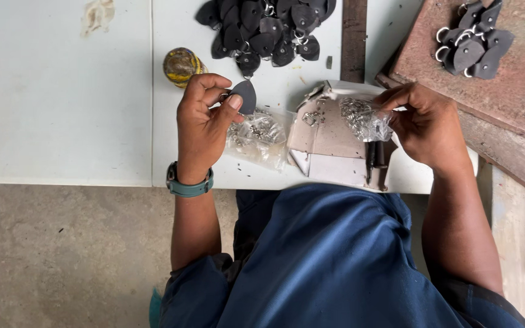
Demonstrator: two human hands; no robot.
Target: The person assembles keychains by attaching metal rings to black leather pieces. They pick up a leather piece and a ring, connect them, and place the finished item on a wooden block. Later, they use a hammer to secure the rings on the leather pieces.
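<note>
Black leather tab [245, 96] pinched in the left hand [205, 118], matching the black heap [268, 27] at top centre and the black, silver-ringed cluster [472, 39] on the rusty-brown slab [518, 85] upper right. Teal watch strap [189, 187]. Blue sleeves [329, 261]. Pale white tabletop [56, 103], yellow-and-brown mottled jar [181, 65], clear bag of silver hardware [366, 118].

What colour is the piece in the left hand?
Black: the teardrop-shaped piece pinched by the left hand, clearest in the head view.
</note>
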